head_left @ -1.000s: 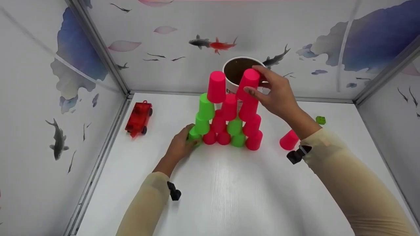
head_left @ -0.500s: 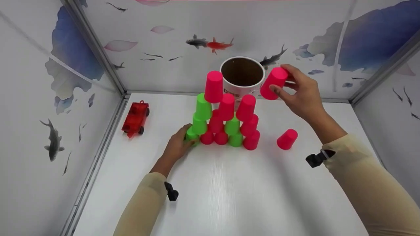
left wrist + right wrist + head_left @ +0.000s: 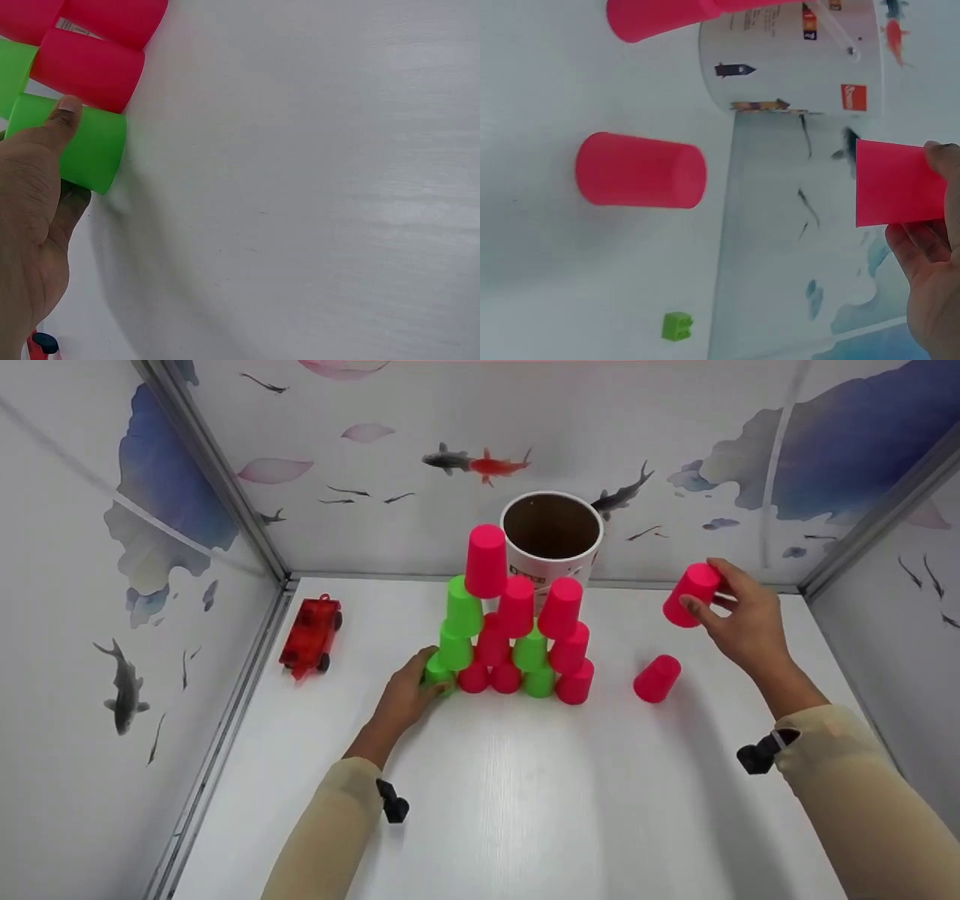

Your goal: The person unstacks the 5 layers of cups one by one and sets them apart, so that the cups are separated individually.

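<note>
Upside-down pink and green cups form a stepped stack, and one pink cup tops its left side. At the lower left, my left hand grips a green bottom-row cup, thumb against its near side and fingers on the far side. Clear of the stack, my right hand holds another pink cup in the air, between thumb and fingers. Below that cup, a loose pink cup stands upside down on the table. The right wrist view also shows the held cup well above the tabletop.
A white bucket with a dark inside stands behind the stack. Toward the left edge of the white table is a red toy vehicle. A small green block lies at the right. Printed panels enclose the table.
My right hand has carried the pink cup from above the stack's right side, rightward and then down, over the table's right side. The left hand keeps its grip, and the other cups stay put.
</note>
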`<state>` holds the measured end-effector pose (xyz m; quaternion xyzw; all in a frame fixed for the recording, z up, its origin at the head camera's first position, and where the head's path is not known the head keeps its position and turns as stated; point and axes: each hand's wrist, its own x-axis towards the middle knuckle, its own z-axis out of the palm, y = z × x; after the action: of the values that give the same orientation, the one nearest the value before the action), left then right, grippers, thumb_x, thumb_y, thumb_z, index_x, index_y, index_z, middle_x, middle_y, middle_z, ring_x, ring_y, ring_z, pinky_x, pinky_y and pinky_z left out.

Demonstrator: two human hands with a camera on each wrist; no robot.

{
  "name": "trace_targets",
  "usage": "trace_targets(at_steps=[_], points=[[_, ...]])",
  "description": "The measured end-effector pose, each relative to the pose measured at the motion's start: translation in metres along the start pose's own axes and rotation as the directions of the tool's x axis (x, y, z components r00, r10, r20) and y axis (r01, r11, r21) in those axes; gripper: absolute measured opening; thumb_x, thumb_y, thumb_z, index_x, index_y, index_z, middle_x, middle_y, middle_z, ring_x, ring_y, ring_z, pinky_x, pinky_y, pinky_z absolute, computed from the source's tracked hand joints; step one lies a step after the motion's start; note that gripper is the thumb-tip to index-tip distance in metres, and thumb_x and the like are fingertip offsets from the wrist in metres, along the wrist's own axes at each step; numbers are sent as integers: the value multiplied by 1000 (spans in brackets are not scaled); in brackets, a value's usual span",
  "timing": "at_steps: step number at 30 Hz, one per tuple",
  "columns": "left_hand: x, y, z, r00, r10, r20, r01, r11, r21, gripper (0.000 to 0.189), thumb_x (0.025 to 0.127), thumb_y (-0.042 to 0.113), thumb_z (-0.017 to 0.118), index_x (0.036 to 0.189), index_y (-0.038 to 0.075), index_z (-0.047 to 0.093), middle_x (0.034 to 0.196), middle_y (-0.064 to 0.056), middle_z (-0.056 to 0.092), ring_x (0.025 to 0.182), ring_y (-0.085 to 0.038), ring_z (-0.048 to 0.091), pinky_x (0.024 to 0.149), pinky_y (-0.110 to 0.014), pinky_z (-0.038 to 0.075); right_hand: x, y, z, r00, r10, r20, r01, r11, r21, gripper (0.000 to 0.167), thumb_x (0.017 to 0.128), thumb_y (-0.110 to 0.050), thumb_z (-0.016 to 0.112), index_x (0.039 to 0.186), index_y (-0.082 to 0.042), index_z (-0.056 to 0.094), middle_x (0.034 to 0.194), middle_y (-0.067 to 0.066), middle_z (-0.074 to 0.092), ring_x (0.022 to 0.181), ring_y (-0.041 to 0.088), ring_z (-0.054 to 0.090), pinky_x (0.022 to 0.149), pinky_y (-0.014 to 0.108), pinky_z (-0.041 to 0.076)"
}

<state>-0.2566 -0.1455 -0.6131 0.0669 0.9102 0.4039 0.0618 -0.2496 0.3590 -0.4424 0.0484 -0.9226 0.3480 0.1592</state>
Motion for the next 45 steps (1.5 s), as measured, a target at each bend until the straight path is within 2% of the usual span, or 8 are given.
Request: trace_targets(at_steps=[1,4,11,20,26,32,42,45], points=[[0,0,0,1000,1,1,-1,1000,-1,74,104,35,78,167,19,44,159,-9,61,150,-30,57,129,-52,44,-4,8,1,1000,20,1,-20,1000,-2,73,99,-14,85,163,-6,50,154,25,62,140,48,64,110,51,56],[0,-1,1,1000,4,-1,-4,1000,-4,73,103,34,78,167,20,44,160,-9,61,150,-29,57,129,-52,44,-15,31,3,996,87,6,-87,996,-10,73,100,-14,84,163,-5,49,155,26,61,141,51,61,109,61,53],[-1,-2,1,1000,15,1,-15,1000,-2,75,102,33,80,167,22,44,159,-7,61,150,-29,56,130,-52,44,-40,68,15,979,203,22,-203,979,-2,69,103,-15,80,162,-3,47,156,28,59,142,51,59,112,66,52],[0,-2,3,1000,30,1,-30,999,-17,72,104,35,77,167,20,44,159,-9,61,149,-30,57,129,-52,44,-73,99,47,939,317,130,-315,948,-37,74,104,-13,77,165,1,38,159,34,52,146,55,54,114,66,53],[-1,-3,2,999,34,-4,-34,999,-18,71,104,34,77,166,20,45,156,-9,62,145,-29,59,128,-51,45,-83,109,58,914,361,188,-362,932,-28,74,107,-12,73,168,1,33,165,34,46,150,57,49,115,65,52],[-1,-3,0,999,34,-5,-34,999,-8,71,105,33,77,167,19,44,158,-9,61,149,-29,57,130,-52,43,-85,110,60,919,347,188,-350,937,-15,73,106,-11,74,167,-1,35,164,33,48,150,56,50,114,65,53],[-2,-2,0,1000,25,7,-25,1000,13,75,103,36,78,168,21,42,159,-7,60,150,-28,56,130,-50,44,-82,111,55,910,349,223,-346,937,-55,80,106,-17,75,170,-1,30,164,35,46,149,58,49,114,68,52],[-1,-3,1,1000,25,8,-25,1000,10,75,103,34,78,167,21,42,158,-7,60,148,-27,56,130,-50,44,-81,109,51,919,330,214,-323,944,-71,83,106,-20,76,172,-2,29,164,35,46,151,58,47,116,70,50]])
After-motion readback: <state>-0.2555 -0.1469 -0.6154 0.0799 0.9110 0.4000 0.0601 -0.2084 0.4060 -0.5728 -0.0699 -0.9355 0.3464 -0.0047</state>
